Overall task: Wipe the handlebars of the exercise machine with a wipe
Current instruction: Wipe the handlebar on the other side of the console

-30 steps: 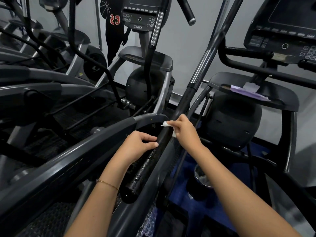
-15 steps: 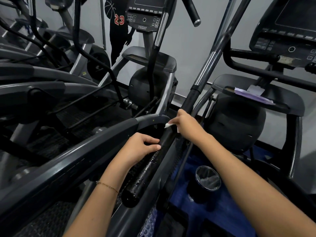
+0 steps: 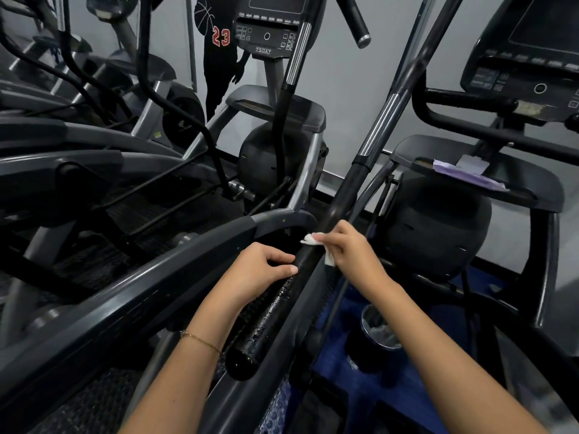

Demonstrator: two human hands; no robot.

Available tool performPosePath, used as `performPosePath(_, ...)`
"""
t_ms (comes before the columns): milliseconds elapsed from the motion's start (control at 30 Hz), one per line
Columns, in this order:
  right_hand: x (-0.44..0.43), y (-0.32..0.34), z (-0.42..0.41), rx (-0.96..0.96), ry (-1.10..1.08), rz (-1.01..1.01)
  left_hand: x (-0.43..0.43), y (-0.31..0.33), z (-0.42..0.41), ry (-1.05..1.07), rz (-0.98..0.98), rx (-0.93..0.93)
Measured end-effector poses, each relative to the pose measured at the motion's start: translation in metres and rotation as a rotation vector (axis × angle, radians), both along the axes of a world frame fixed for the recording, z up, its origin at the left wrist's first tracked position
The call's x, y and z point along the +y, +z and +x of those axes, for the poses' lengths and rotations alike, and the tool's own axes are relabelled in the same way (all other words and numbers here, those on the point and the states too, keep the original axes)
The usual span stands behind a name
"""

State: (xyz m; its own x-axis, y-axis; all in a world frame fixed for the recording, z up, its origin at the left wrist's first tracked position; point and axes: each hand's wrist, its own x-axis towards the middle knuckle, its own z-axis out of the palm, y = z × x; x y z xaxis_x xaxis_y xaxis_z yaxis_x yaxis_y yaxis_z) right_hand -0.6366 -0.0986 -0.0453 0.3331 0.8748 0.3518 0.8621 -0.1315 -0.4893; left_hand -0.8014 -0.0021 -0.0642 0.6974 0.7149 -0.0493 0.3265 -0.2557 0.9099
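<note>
- Right hand (image 3: 354,250) fingers pinch wipe (image 3: 310,239) against handlebar (image 3: 266,321), just above left hand (image 3: 260,270).
- Left fingers curl round handlebar, steadying.
- Wipe has slipped slightly down the handlebar: probably mid-stroke, wiping unfinished.

A grey wall (image 3: 360,104) fills the background, bearing a black basketball-player silhouette (image 3: 219,57) with a red 23 at upper centre. Beside it, to the right, hangs a dark console (image 3: 269,29) marked 750AT, above a round black housing (image 3: 269,158). At upper right is a second console (image 3: 532,57); below it a tray (image 3: 532,183) carries a flat purple sheet (image 3: 470,177) with a small white piece (image 3: 473,160) lying on it. Lower right of centre, a dark tumbler (image 3: 377,327) with a shiny rim stands upright on the blue floor (image 3: 488,281). More machines (image 3: 94,89) crowd the upper left.
</note>
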Motion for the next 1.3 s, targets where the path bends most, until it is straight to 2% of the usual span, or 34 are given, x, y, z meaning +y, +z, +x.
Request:
performPosePath(133,0.006,-0.003,0.002,0.040,-0.175,0.100,-0.002,0.000,0.000,0.016,0.023,0.023)
performPosePath(333,-0.025,-0.028,-0.034,-0.027,0.013,0.219,-0.006,0.004,-0.002,0.011,0.066,0.020)
performPosePath(567,-0.003,-0.009,-0.015,0.033,-0.109,0.128,-0.014,0.008,-0.011,0.051,0.128,0.123)
performPosePath(700,-0.019,-0.022,-0.033,0.051,-0.013,0.228,-0.019,0.012,-0.012,0.064,0.171,0.189)
performPosePath(833,-0.024,-0.021,-0.035,0.100,0.049,0.194,-0.025,0.018,-0.010,0.081,0.202,0.255)
performPosePath(967,-0.011,-0.009,-0.029,0.143,-0.034,0.164,-0.025,0.020,-0.011,0.084,0.170,0.233)
performPosePath(1133,-0.029,-0.010,-0.050,0.112,0.038,0.103,-0.028,0.027,-0.011,0.067,0.157,0.209)
performPosePath(1300,-0.014,0.000,-0.046,0.140,-0.109,0.034,-0.031,0.030,-0.016,0.035,0.200,0.204)
